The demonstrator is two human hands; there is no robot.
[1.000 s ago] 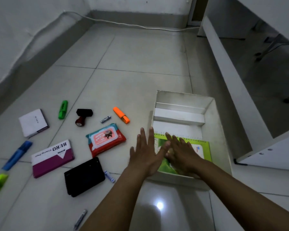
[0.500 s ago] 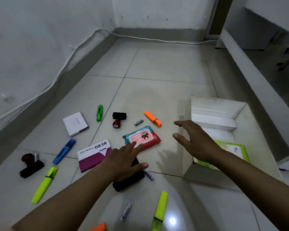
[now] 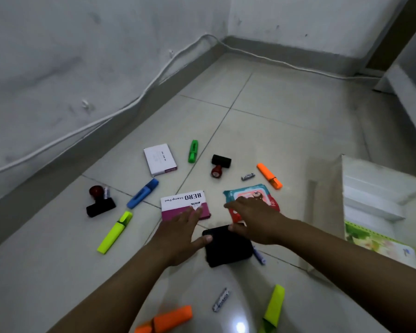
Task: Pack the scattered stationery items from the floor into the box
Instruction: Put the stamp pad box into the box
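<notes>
Black case [image 3: 227,246] on floor, 2 hands spread flat-fingered, left hand [image 3: 180,234] and right hand [image 3: 255,221] thumbs touching it

Bare tiled floor [image 3: 286,121] lies open toward the far wall — free passage there. Nearer, clutter crowds the black case [image 3: 228,248]: stamp pad box [image 3: 183,203] left, wipes pack [image 3: 252,200] behind, white box [image 3: 327,212] wall rising right.

Both hands reach over a black case [image 3: 227,247] on the tiled floor [image 3: 274,131]; the left hand [image 3: 181,233] has fingers spread, thumb touching the case's left edge; the right hand [image 3: 255,218] hangs above the wipes pack [image 3: 252,197]; the white box [image 3: 380,188], holding a green notebook [image 3: 380,243], sits to the right.
</notes>
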